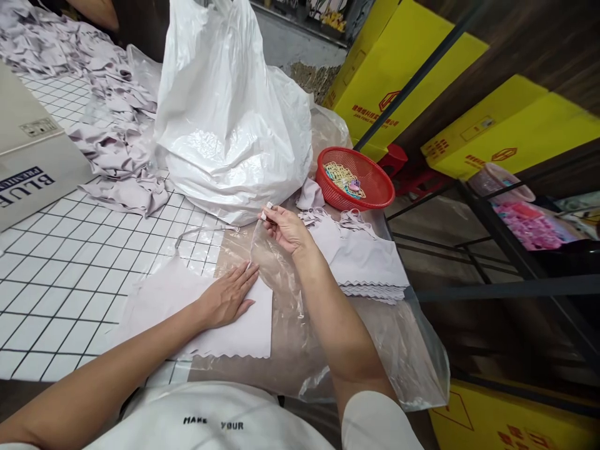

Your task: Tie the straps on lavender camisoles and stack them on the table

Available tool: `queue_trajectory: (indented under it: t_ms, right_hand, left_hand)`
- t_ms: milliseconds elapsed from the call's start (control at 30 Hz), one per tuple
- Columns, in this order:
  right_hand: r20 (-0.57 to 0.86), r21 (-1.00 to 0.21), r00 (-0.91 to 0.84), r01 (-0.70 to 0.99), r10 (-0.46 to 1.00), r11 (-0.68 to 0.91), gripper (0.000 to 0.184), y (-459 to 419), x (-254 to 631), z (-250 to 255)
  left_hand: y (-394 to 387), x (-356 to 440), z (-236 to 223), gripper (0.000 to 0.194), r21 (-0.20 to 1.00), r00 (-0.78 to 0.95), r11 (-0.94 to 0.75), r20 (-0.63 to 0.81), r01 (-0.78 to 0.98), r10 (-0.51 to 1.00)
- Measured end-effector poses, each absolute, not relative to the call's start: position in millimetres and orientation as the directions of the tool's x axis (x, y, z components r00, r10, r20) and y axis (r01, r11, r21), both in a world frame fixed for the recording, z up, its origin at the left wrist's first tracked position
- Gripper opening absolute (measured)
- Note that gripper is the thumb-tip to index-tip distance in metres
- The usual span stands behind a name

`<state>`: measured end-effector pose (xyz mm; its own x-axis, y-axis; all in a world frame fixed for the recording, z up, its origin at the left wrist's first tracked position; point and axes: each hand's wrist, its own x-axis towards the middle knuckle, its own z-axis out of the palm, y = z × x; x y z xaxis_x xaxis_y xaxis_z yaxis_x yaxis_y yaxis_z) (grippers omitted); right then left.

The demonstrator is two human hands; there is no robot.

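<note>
A pale lilac strap top (201, 337) with a wavy hem lies flat on the clear plastic sheet. My left hand (229, 297) rests palm down on it, fingers stretched out near the base of one strap. My right hand (285, 230) pinches the upper end of that thin strap (254, 244) and draws it up from the fabric. White coverings show on the thumb and fingertip. The other strap (199, 230) curves loosely over the grid-patterned tabletop. Beside my right forearm is a neat stack of similar tops (360, 256), their straps bunched at the far end.
A large white plastic bag (229, 119) stands behind my hands. A red basket (356, 178) of small plastic pieces sits at the table's right edge. Crumpled lilac garments (117, 144) and a cardboard box (37, 144) are leftward. Yellow boxes (394, 75) and a metal rack (506, 250) stand right.
</note>
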<state>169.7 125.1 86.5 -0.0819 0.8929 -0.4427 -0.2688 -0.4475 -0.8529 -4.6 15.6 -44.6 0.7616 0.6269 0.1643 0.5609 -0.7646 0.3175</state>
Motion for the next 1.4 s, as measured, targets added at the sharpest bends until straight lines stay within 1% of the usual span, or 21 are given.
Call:
queue_trajectory:
  t_ms: [100,200,267,300,367,433,500,600,700,800,900,1033,1167,1233,1300,1333,1400]
  right_hand:
    - [-0.421,-0.875,-0.073,-0.230,0.904,-0.426,0.019,126,173,87]
    - [-0.349,-0.916,-0.068,-0.186,0.935,-0.356,0.028,122,173,84]
    - [-0.279,-0.947,-0.056,-0.148,0.959,-0.285,0.034,113,172,78]
    - [-0.243,-0.960,-0.048,-0.132,0.969,-0.248,0.037,108,171,74]
    - [-0.178,-0.978,-0.029,-0.105,0.984,-0.180,0.039,95,170,66]
    - [-0.126,-0.989,-0.021,-0.071,0.992,-0.127,0.037,82,169,58]
    - [-0.089,-0.996,-0.023,-0.016,0.996,-0.090,0.033,71,167,51]
    - [-0.045,-0.997,-0.018,0.056,0.999,-0.044,0.029,60,164,45]
    - [-0.027,-0.997,-0.004,0.074,1.000,-0.027,0.029,54,161,40]
    - [-0.025,-0.996,0.021,0.087,0.999,-0.027,0.030,52,159,36]
    - [-0.019,-0.994,0.045,0.106,0.999,-0.024,0.030,52,160,32]
    - [-0.051,-0.992,-0.013,0.120,0.999,-0.049,0.030,50,163,26]
    - [-0.094,-0.965,-0.073,0.252,0.993,-0.073,0.030,42,166,26]
    - [-0.118,-0.947,-0.093,0.309,0.989,-0.084,0.031,35,166,28]
    - [-0.129,-0.934,-0.124,0.348,0.984,-0.078,0.030,27,166,29]
    - [-0.135,-0.928,-0.147,0.366,0.980,-0.073,0.029,23,165,29]
    - [-0.150,-0.914,-0.205,0.402,0.967,-0.057,0.027,16,163,25]
  left_hand:
    - [15,-4,-44,0.059,0.359,0.758,-0.752,0.159,0.553,0.633]
    - [15,-3,-39,0.056,0.444,0.745,-0.726,0.171,0.526,0.644]
    - [18,-4,-31,0.047,0.544,0.694,-0.676,0.219,0.497,0.686]
    - [21,-4,-25,0.041,0.613,0.645,-0.631,0.244,0.476,0.724]
    - [29,-5,-12,0.032,0.774,0.506,-0.486,0.252,0.407,0.825]
    - [39,-6,3,0.028,0.914,0.371,-0.291,0.176,0.283,0.912]
    - [47,-6,14,0.029,0.986,0.300,-0.093,0.046,0.142,0.953]
    - [54,-3,22,0.033,0.993,0.277,0.122,-0.117,-0.003,0.954]
    - [54,1,22,0.034,0.978,0.248,0.198,-0.177,-0.064,0.953]
    - [54,3,20,0.033,0.973,0.267,0.213,-0.182,-0.093,0.946]
    - [55,3,21,0.032,0.973,0.281,0.215,-0.185,-0.080,0.942]
    - [57,2,23,0.032,0.979,0.269,0.199,-0.182,-0.037,0.946]
    - [55,-3,20,0.028,0.989,0.297,0.145,-0.147,0.029,0.944]
    - [51,-9,16,0.025,0.989,0.340,0.101,-0.132,0.108,0.931]
    - [43,-16,13,0.018,0.963,0.401,-0.039,-0.074,0.265,0.913]
    - [39,-21,11,0.014,0.919,0.433,-0.140,-0.037,0.368,0.901]
    - [29,-28,7,0.013,0.763,0.486,-0.319,0.008,0.562,0.874]
